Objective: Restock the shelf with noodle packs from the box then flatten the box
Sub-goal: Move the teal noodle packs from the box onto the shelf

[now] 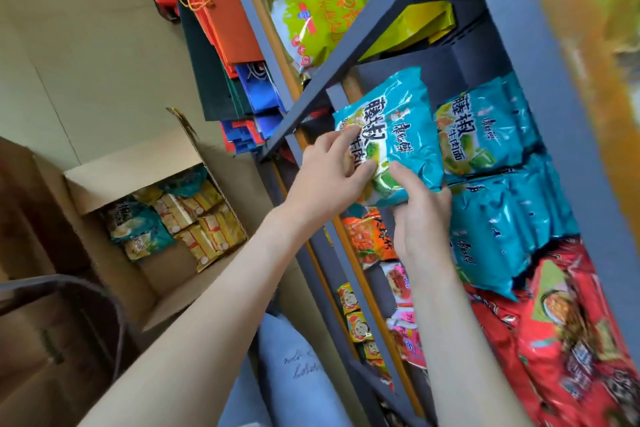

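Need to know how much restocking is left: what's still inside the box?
The box still holds teal packs on one side, yellow packs on the other, and some bare bottom. Anything beneath the top packs is covered. Both hands hold a teal pack at the shelf.

Two bare forearms in view, no sleeves showing up to the frame edge. Left hand (327, 166) and right hand (420, 215) both bare: no gloves, rings, watch or wristband visible. Nails short, unpainted as far as can be told. Below the arms, light grey-blue garment (291, 367) with faint dark handwritten-style script; wording unreadable.
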{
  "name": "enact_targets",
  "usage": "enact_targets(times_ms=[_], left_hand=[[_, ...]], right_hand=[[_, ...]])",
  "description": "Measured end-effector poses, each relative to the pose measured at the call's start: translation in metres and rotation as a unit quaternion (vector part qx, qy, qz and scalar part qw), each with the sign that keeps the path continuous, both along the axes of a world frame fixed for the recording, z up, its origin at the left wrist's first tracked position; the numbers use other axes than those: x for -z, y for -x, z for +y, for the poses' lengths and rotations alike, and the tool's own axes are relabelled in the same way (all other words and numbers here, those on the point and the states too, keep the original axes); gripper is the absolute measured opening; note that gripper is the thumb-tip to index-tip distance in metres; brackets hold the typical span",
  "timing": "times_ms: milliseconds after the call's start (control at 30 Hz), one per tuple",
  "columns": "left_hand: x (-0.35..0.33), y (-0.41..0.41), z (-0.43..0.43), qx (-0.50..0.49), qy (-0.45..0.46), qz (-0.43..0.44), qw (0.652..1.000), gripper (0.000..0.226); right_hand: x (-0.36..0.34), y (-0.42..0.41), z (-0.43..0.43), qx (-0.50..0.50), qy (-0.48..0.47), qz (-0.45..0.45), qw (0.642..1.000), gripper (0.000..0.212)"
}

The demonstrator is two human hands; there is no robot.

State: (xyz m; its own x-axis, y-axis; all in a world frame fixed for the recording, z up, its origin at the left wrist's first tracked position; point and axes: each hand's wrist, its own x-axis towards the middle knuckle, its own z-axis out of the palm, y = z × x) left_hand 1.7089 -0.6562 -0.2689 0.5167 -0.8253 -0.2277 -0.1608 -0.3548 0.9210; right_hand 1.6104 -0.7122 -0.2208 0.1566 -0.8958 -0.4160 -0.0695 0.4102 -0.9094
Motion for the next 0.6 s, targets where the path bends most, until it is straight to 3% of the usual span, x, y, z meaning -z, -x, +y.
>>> enact_targets(times_ms=[200,433,600], left_hand=[[-0.006,0.009,-0.019,0.072,0.046,0.036,0.996,0.072],[-0.004,0.01,-0.045,0.077,0.054,0.046,0.995,0.071],[-0.011,0.005,-0.063,0.057,0.066,0.037,0.996,0.07]], right_hand=[[-0.006,0.006,-0.018,0.027,0.048,-0.024,0.998,0.051],[-0.009,0.004,-0.04,0.036,0.045,-0.041,0.998,0.053],[-0.014,-0.002,-0.058,0.039,0.044,-0.05,0.997,0.033]])
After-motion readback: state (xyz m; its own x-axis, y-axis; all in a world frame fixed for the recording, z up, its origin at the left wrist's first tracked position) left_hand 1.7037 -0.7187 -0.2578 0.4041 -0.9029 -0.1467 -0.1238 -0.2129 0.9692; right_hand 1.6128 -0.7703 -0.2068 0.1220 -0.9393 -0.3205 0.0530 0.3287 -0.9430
